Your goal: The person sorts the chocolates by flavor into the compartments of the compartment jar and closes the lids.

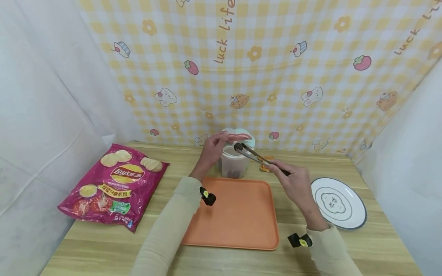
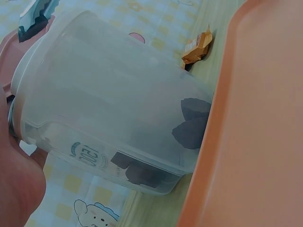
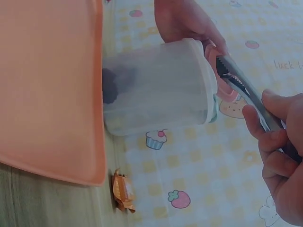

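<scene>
I see my left hand (image 1: pixel 215 147) gripping the rim of a translucent plastic jar (image 1: pixel 235 163) that stands upright on the desk (image 1: pixel 345 249), just behind the far edge of the orange tray (image 1: pixel 238 214); the fingers curl around the top beside the jar's pink flip lid (image 1: pixel 238 135), which stands open. My right hand (image 1: pixel 293 184) pinches a pair of metal tongs (image 1: pixel 257 155), fingers wrapped around the handles, and the tips are pressed together on a small dark piece (image 1: pixel 238 146) held right at the jar's mouth. Through the jar wall in the left wrist view I can make out more dark pieces (image 2: pixel 191 125) lying at the bottom. A small orange-wrapped candy (image 3: pixel 123 191) lies on the desk just beside the jar and close to the tray's corner. To my left a purple bag of chips (image 1: pixel 112 186) lies flat, well apart from the jar, and to my right sits a white plate (image 1: pixel 340 203) with a dark rim, near my right wrist.
</scene>
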`<action>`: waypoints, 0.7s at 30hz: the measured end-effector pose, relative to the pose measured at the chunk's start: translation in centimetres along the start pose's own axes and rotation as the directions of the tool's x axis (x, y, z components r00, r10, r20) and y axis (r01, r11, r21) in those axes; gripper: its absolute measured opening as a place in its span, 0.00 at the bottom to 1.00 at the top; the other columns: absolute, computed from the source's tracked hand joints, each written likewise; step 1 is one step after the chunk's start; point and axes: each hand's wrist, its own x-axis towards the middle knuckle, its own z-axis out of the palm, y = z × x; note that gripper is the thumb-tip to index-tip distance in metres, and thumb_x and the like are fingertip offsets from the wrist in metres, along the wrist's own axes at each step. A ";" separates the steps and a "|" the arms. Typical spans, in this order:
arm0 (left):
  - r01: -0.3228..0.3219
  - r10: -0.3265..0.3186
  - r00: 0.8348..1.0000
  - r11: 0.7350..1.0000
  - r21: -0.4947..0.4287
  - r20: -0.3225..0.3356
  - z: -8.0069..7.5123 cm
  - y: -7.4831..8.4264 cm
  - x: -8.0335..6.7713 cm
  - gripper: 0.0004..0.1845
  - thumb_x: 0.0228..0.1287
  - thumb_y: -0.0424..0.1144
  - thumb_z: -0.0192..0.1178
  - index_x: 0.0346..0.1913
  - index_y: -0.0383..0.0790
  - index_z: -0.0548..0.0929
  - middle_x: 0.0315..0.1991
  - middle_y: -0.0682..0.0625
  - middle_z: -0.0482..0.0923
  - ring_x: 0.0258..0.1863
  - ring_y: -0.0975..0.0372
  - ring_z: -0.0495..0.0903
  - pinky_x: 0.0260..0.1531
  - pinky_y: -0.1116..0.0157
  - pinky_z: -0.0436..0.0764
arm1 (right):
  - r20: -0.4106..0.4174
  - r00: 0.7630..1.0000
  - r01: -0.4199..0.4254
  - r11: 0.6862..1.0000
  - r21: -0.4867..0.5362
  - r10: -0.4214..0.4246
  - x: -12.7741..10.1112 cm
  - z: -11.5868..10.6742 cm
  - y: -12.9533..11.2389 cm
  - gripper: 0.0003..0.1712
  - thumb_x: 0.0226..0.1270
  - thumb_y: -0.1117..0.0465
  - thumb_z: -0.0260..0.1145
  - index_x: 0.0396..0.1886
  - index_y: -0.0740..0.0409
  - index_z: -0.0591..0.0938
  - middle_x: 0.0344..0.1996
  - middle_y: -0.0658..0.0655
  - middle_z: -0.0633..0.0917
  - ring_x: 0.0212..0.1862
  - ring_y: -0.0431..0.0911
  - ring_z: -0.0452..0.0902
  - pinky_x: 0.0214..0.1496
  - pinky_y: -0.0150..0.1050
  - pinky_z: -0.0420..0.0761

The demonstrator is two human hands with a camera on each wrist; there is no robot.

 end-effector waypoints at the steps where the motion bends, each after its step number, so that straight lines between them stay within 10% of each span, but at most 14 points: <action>1: 0.002 -0.002 1.000 1.000 0.003 0.000 0.0 0.0 0.0 0.21 0.82 0.47 0.53 0.41 0.34 0.89 0.60 0.44 0.81 0.65 0.56 0.74 0.67 0.56 0.69 | 0.000 1.000 -0.008 1.000 0.001 0.008 0.0 0.1 0.0 0.09 0.67 0.61 0.75 0.45 0.56 0.93 0.33 0.52 0.91 0.13 0.35 0.59 0.13 0.32 0.58; 21: 0.009 -0.008 1.000 1.000 0.013 -0.003 0.0 0.1 0.0 0.21 0.82 0.48 0.53 0.46 0.35 0.90 0.56 0.44 0.83 0.68 0.57 0.72 0.70 0.56 0.66 | 0.033 0.999 0.007 1.000 -0.011 -0.007 -0.4 0.1 -0.3 0.10 0.69 0.61 0.74 0.47 0.56 0.92 0.33 0.54 0.91 0.14 0.38 0.64 0.14 0.31 0.59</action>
